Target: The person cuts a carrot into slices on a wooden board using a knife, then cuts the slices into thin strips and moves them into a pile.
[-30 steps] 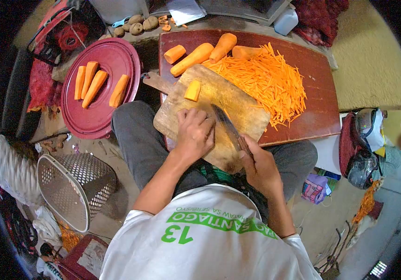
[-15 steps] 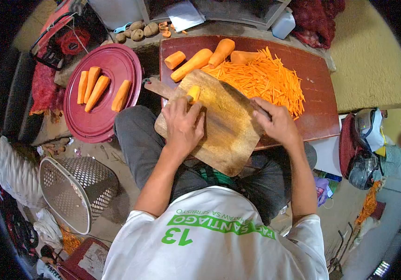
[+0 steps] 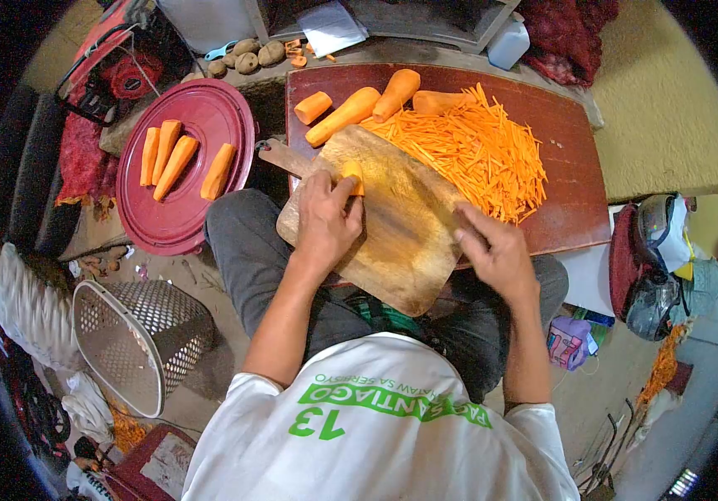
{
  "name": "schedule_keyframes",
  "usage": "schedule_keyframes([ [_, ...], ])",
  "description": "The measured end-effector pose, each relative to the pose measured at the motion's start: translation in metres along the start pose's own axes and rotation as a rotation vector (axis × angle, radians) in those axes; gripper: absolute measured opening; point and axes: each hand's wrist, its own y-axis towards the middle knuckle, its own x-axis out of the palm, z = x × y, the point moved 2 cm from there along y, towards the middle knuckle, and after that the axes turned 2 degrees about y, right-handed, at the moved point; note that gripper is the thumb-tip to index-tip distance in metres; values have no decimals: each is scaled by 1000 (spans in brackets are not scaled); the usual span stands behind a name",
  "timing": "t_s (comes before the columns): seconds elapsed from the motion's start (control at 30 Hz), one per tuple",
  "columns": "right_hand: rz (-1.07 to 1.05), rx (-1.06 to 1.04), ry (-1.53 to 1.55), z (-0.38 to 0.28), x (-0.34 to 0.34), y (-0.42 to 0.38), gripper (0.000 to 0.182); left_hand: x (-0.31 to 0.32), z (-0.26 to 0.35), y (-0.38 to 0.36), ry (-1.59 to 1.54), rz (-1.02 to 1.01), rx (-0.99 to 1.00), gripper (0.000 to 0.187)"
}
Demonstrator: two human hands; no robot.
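Observation:
A short orange carrot piece is pinched under the fingertips of my left hand, near the handle end of the wooden cutting board. The board lies tilted over my lap and the edge of the red table. At the board's right edge, my right hand has its fingers curled; no knife blade can be made out there. Behind the board is a heap of carrot strips, with whole peeled carrots to its left.
On the left, a round red lid bears several peeled carrots. Below it a mesh basket lies on its side. Potatoes sit on the far ledge. Helmets are at the right.
My right hand has moved down and slightly right, and the knife blade seen over the board before no longer shows. My left hand and the carrot piece have shifted slightly.

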Motion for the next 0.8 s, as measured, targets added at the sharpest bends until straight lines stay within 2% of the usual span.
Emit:
schedule_keyframes([
  [0.07,-6,-10,80,-8,15,-15,44,-4,12,-4,-46,-56,14,29],
  [0.17,-20,125,169,-28,22,-25,45,-8,38,-18,-123,-170,122,28],
  [0.2,-19,147,193,-33,24,-28,45,-9,43,-22,-98,-272,61,32],
  [0.3,-8,123,252,-36,30,-37,44,-8,43,-24,-100,-217,66,34],
  [0.43,-95,143,256,-42,36,-39,44,-2,35,-18,-187,-120,210,32],
  [0.53,-127,138,222,-56,39,-39,44,-3,34,-18,-199,-239,182,35],
  [0.6,-144,139,166,-62,38,-43,42,-6,45,-21,-171,-253,182,36],
  [0.7,-242,299,129,-77,29,-49,44,-6,52,-28,-159,-226,214,36],
  [0.8,-242,250,122,-74,26,-67,45,-4,52,-31,-146,-207,259,33],
])
